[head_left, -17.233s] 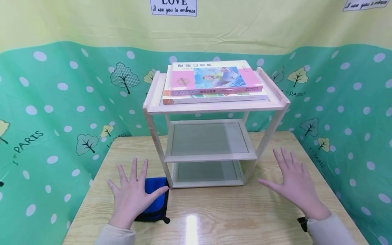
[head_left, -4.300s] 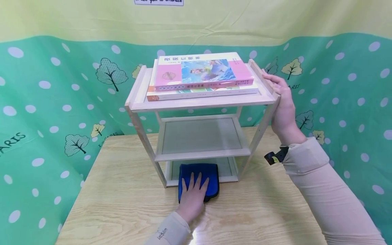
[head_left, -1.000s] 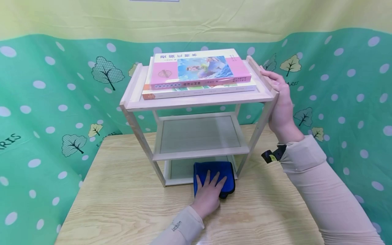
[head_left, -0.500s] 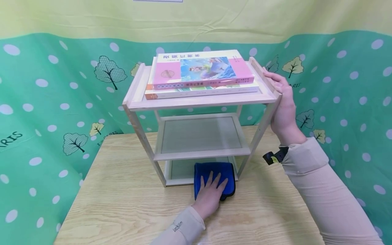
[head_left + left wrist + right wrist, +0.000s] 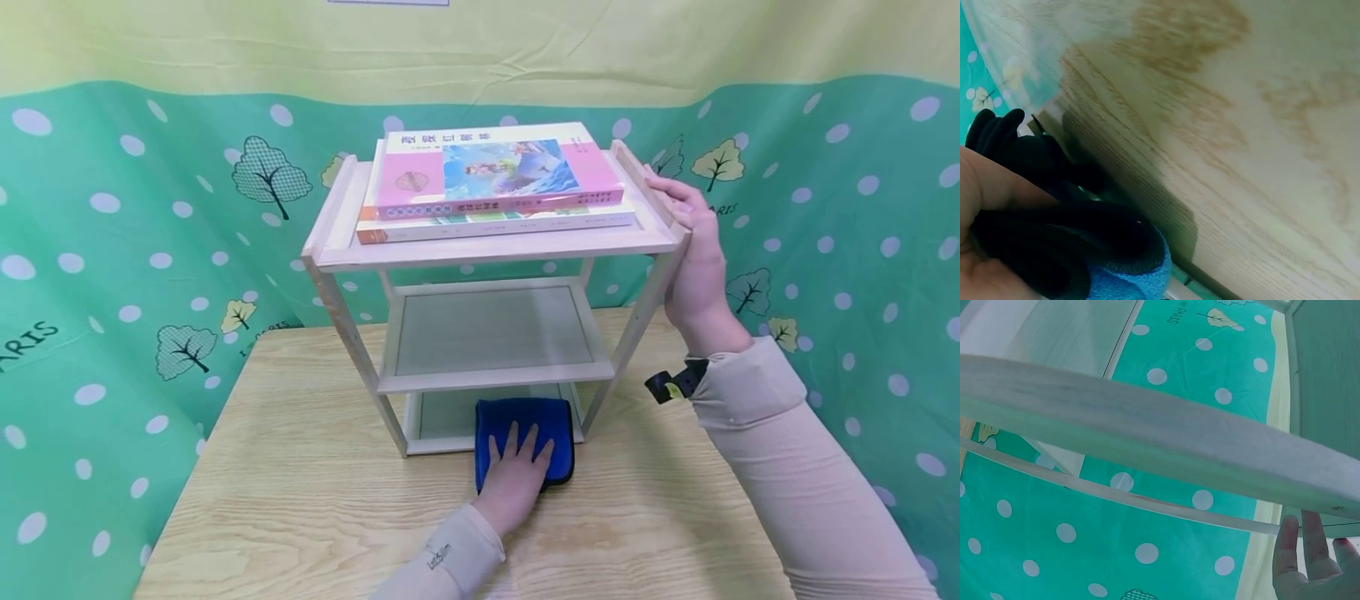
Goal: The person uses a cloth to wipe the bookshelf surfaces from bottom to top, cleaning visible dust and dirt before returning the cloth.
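Note:
A folded blue cloth with black edging lies over the front right part of the bottom shelf of a pale wooden three-tier rack. My left hand holds it, four fingers spread on top and the thumb out of sight in the head view. The left wrist view shows the cloth's folded layers caught by the thumb. On the rack's upper right side, my right hand grips the side rail. Fingertips show by the top board in the right wrist view.
Two books, a pink one over a white one, lie on the top shelf. The middle shelf overhangs the cloth. A patterned curtain surrounds the wooden table at the back and sides.
The cloth came from the table's left onto the bottom shelf, then slid right along it under my left hand. My right hand took hold of the rack earlier. Over the last second almost nothing moves.

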`<move>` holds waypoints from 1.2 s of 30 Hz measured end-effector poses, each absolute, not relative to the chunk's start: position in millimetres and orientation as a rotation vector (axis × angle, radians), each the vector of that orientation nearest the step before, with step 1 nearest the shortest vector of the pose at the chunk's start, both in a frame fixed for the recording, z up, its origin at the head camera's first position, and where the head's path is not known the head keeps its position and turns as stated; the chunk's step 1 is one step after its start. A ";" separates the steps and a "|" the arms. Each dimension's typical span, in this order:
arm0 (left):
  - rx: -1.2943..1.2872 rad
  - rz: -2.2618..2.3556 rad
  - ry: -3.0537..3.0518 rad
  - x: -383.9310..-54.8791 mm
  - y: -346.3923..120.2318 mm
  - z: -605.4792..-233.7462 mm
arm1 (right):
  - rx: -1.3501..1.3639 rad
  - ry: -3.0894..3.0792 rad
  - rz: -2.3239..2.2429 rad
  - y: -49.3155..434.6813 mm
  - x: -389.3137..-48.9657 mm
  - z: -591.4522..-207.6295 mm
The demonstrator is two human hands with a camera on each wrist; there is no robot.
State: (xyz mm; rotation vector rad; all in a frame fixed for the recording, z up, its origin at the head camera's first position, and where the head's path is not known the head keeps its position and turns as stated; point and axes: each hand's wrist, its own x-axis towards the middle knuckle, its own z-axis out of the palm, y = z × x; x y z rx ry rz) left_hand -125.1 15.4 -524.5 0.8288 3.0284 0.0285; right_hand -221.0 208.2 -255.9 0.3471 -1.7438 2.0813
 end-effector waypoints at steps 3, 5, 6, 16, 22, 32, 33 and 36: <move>0.797 0.045 3.033 -124.1 14.2 -525.9 | 0.352 -1.740 2.085 209.1 -220.7 -256.5; 0.778 0.066 3.029 -123.2 12.9 -526.2 | 0.354 -1.740 2.086 209.4 -220.6 -256.4; 0.773 0.069 3.027 -122.4 12.1 -526.0 | 0.354 -1.739 2.088 209.5 -220.6 -256.4; 0.750 0.023 3.017 -117.4 2.8 -521.7 | 0.350 -1.763 2.068 208.3 -221.6 -255.2; 0.754 0.045 3.028 -118.5 -3.4 -523.9 | 0.341 -1.771 2.061 208.5 -221.2 -255.2; 0.726 0.119 2.999 -120.0 -11.8 -528.3 | 0.341 -1.767 2.067 208.8 -221.1 -256.4; 0.725 0.123 2.998 -120.0 -12.5 -528.1 | 0.342 -1.767 2.066 208.8 -221.1 -256.4; 0.724 0.150 2.987 -119.8 -14.5 -527.9 | 0.339 -1.770 2.061 208.6 -221.1 -256.3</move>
